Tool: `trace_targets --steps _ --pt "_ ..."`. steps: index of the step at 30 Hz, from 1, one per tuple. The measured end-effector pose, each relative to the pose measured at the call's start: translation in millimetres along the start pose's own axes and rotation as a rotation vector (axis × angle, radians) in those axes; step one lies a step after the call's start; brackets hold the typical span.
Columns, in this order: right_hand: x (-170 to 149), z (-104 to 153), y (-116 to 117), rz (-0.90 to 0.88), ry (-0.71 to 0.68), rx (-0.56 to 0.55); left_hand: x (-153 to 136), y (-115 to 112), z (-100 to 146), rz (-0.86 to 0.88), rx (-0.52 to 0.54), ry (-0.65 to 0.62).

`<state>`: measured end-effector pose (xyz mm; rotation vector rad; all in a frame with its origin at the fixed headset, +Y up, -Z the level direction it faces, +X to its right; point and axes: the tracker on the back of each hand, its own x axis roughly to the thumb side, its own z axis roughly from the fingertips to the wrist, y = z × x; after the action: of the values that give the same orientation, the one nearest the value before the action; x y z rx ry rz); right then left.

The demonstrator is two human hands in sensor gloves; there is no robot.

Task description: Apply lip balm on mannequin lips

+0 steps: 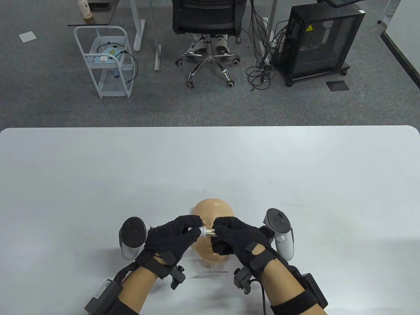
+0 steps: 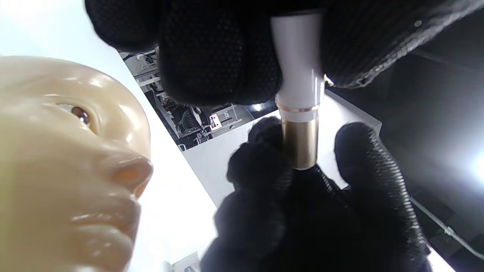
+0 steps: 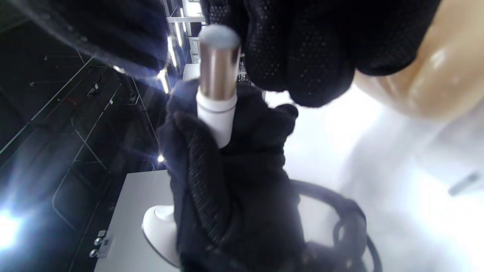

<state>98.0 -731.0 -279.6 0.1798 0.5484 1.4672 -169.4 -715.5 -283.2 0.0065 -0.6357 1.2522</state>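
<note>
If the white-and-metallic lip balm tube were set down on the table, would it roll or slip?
The white-and-metallic lip balm tube is a smooth round cylinder, so lying on its side it would probably roll. Its glossy metal section looks slippery. It appears rigid and light: the left hand and right hand hold it by fingertips alone.

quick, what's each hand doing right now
Left hand: grips the white end of the lip balm tube.
Right hand: grips its metallic end.

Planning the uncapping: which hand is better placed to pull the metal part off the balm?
Right, probably. The right hand pinches the metallic end of the balm; the left hand grips the white end.
</note>
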Motion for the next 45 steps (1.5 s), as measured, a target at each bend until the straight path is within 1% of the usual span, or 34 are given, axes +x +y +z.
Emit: trace_targets --steps 3,7,10,11,13,14,16,18,19,22,23,25,28,30,31,32,33,35,36,37,38,40,42,44,45 --pt "-1.5 -1.0 -0.3 -0.002 -0.006 -0.028 -0.4 -4.7 -0.9 0.012 -0.020 -0.005" --pt "-3.3 -4.3 -2.3 -0.007 -0.031 -0.021 -2.0 -4.5 -2.6 -0.007 -0.039 -0.007" --pt "0.9 -2.6 0.7 0.031 -0.103 -0.058 -5.2 -5.0 -2.6 0.051 -0.033 0.034" --pt "4.8 -1.1 2.2 0.083 -0.152 -0.071 -7.0 -5.1 -2.4 0.084 -0.028 0.054" --pt "15.5 4.1 6.4 0.233 -0.300 -0.114 -10.4 -5.0 -2.2 0.160 -0.029 0.103" --pt "24.0 8.7 10.3 0.385 -0.422 -0.137 -12.5 -4.9 -1.8 0.208 -0.020 0.134" --pt "35.3 18.1 19.5 0.618 -0.610 -0.164 -16.0 -5.7 -0.7 0.286 -0.018 0.177" --pt "45.7 30.8 33.2 0.956 -0.849 -0.182 -19.5 -8.3 1.2 0.383 -0.022 0.248" --pt "49.0 37.4 40.8 1.131 -0.943 -0.197 -22.1 -10.0 2.7 0.420 -0.034 0.300" --pt "52.0 45.6 53.1 1.336 -1.077 -0.227 -27.0 -14.2 6.0 0.548 -0.043 0.382" --pt "51.7 46.3 56.2 1.368 -1.106 -0.237 -28.5 -14.6 7.1 0.583 -0.038 0.405" --pt "50.5 45.0 58.4 1.389 -1.115 -0.245 -30.3 -13.7 8.7 0.602 -0.030 0.430" --pt "48.6 41.1 55.1 1.333 -1.058 -0.215 -30.7 -10.8 8.8 0.549 -0.009 0.417" --pt "50.4 41.6 43.1 1.233 -1.002 -0.219 -31.0 -8.4 8.1 0.536 0.012 0.389" --pt "53.5 42.9 31.2 1.144 -0.964 -0.240 -31.0 -6.5 7.7 0.537 0.021 0.368" --pt "57.7 45.1 16.2 1.112 -0.898 -0.288 -31.0 -4.0 7.7 0.516 0.040 0.356" --pt "60.6 46.7 3.1 1.122 -0.828 -0.346 -31.4 -2.0 7.9 0.496 0.051 0.354" --pt "63.3 49.0 -33.0 1.162 -0.594 -0.445 -32.6 2.8 8.5 0.446 0.082 0.344" --pt "62.9 49.3 -46.2 1.169 -0.504 -0.491 -32.9 4.3 8.8 0.434 0.096 0.341" --pt "61.0 48.9 -67.5 1.166 -0.355 -0.568 -33.2 6.6 8.9 0.409 0.112 0.336" --pt "58.7 47.6 -78.9 1.165 -0.261 -0.583 -33.2 8.2 9.3 0.390 0.120 0.333" --pt "48.1 44.8 -103.4 1.164 -0.028 -0.583 -32.2 11.2 9.5 0.345 0.143 0.322" --pt "35.2 37.6 -115.1 1.167 0.128 -0.567 -32.4 12.4 9.2 0.315 0.145 0.318" --pt "24.9 28.9 -118.3 1.165 0.210 -0.531 -33.3 12.5 9.6 0.299 0.143 0.320" --pt "20.0 24.0 -118.2 1.191 0.278 -0.520 -33.6 12.4 9.7 0.289 0.144 0.321"
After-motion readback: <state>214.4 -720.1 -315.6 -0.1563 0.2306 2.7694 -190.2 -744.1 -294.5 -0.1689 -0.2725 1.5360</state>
